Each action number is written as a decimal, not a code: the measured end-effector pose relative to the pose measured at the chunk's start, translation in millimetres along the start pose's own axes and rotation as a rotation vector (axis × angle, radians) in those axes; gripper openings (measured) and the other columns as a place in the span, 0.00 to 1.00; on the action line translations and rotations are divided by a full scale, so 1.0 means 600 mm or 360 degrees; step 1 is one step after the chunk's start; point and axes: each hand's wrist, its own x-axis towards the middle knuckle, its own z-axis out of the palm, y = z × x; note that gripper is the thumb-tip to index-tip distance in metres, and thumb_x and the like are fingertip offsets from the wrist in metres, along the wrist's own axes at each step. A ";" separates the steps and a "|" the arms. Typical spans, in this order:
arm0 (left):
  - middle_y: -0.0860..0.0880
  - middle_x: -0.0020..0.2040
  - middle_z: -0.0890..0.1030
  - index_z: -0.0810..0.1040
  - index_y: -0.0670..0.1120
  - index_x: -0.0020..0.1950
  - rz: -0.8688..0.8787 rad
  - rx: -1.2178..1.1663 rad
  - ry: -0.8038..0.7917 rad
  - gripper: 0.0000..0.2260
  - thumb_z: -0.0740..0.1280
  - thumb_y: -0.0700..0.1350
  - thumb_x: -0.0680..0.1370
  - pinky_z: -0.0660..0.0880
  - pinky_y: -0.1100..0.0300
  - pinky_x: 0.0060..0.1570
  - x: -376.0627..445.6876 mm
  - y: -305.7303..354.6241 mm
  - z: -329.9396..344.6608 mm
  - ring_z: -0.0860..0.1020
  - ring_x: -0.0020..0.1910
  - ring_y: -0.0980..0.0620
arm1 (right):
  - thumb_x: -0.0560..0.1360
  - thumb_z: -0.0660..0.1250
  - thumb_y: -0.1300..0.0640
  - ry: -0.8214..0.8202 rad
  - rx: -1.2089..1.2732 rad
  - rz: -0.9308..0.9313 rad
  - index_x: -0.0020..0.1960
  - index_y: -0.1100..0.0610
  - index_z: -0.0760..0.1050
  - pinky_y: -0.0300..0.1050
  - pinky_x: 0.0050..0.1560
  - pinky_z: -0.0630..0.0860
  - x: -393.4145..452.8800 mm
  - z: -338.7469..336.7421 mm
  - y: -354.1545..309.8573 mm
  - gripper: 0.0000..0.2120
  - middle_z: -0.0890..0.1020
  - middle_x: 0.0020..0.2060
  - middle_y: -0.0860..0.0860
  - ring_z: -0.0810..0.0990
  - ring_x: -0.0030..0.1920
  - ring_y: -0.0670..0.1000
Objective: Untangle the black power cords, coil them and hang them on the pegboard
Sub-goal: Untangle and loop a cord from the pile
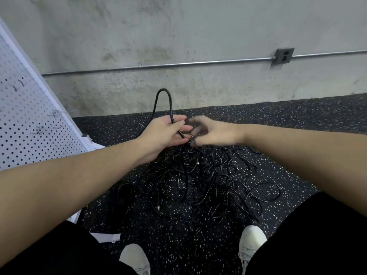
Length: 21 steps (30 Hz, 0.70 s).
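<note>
A tangled heap of black power cords (200,179) lies on the speckled black rubber floor (297,120) in front of the person, between their legs and the concrete wall (178,36). One cord loop (163,92) rises out of the heap and arches up above the hands. The left hand (164,133) is turned palm up over the far side of the heap, with that cord running across the palm and the fingers loosely bent around it. The right hand (208,130) sits just beside it, fingers curled toward the same cord at the left fingertips, but it is blurred, so whether it actually grips the cord cannot be told. To the left stands a white pegboard (29,120), tilted in the view, carrying a few metal hooks (53,113). A metal conduit (178,65) runs along the wall to a grey outlet box (283,56). Two white shoes (252,243) show at the bottom edge.
</note>
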 end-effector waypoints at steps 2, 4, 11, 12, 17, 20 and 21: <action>0.42 0.54 0.86 0.75 0.45 0.67 0.0035 -0.0125 0.0037 0.11 0.64 0.40 0.84 0.83 0.62 0.44 -0.001 0.007 0.000 0.86 0.48 0.46 | 0.79 0.70 0.47 -0.0250 -0.0155 0.0064 0.71 0.50 0.72 0.43 0.62 0.74 -0.005 0.004 0.011 0.22 0.83 0.59 0.50 0.81 0.58 0.47; 0.43 0.54 0.86 0.74 0.45 0.67 0.0060 -0.0205 0.0103 0.11 0.64 0.40 0.84 0.83 0.62 0.41 0.002 0.012 -0.004 0.87 0.48 0.45 | 0.82 0.67 0.50 -0.0262 -0.0059 0.0012 0.59 0.51 0.81 0.35 0.43 0.73 -0.008 0.004 0.011 0.09 0.87 0.47 0.52 0.83 0.40 0.40; 0.44 0.51 0.80 0.67 0.44 0.65 -0.0129 0.0331 0.0504 0.21 0.73 0.49 0.79 0.79 0.56 0.35 0.004 0.009 -0.019 0.81 0.39 0.49 | 0.83 0.63 0.47 0.0206 -0.0109 -0.0139 0.57 0.60 0.79 0.34 0.36 0.75 -0.003 -0.011 0.010 0.17 0.80 0.29 0.50 0.77 0.29 0.46; 0.46 0.53 0.76 0.65 0.45 0.63 -0.0105 0.0574 0.0635 0.24 0.76 0.50 0.77 0.76 0.55 0.38 0.005 0.008 -0.024 0.78 0.43 0.50 | 0.83 0.63 0.46 0.0234 -0.0191 -0.0158 0.56 0.58 0.80 0.31 0.34 0.72 -0.003 -0.013 0.009 0.15 0.79 0.29 0.49 0.76 0.27 0.43; 0.52 0.53 0.79 0.72 0.52 0.58 0.0548 0.1226 0.0408 0.16 0.65 0.63 0.80 0.75 0.56 0.51 -0.007 0.012 -0.019 0.78 0.50 0.52 | 0.82 0.64 0.47 0.0238 -0.0272 -0.0238 0.40 0.50 0.76 0.39 0.33 0.71 -0.001 -0.010 -0.005 0.14 0.76 0.27 0.46 0.70 0.24 0.41; 0.52 0.44 0.84 0.79 0.56 0.56 0.0479 0.1336 -0.0099 0.12 0.65 0.62 0.81 0.72 0.58 0.39 -0.014 -0.001 -0.005 0.78 0.36 0.55 | 0.82 0.66 0.52 0.0294 -0.0231 -0.0245 0.42 0.54 0.76 0.37 0.27 0.65 0.003 -0.013 -0.008 0.11 0.73 0.27 0.44 0.67 0.23 0.40; 0.54 0.41 0.84 0.80 0.57 0.55 0.0524 0.1347 -0.0111 0.08 0.67 0.59 0.81 0.71 0.56 0.37 -0.012 -0.005 -0.004 0.78 0.34 0.55 | 0.82 0.66 0.52 0.0293 -0.0205 -0.0246 0.42 0.54 0.76 0.37 0.27 0.64 0.002 -0.015 -0.008 0.11 0.73 0.27 0.44 0.66 0.23 0.40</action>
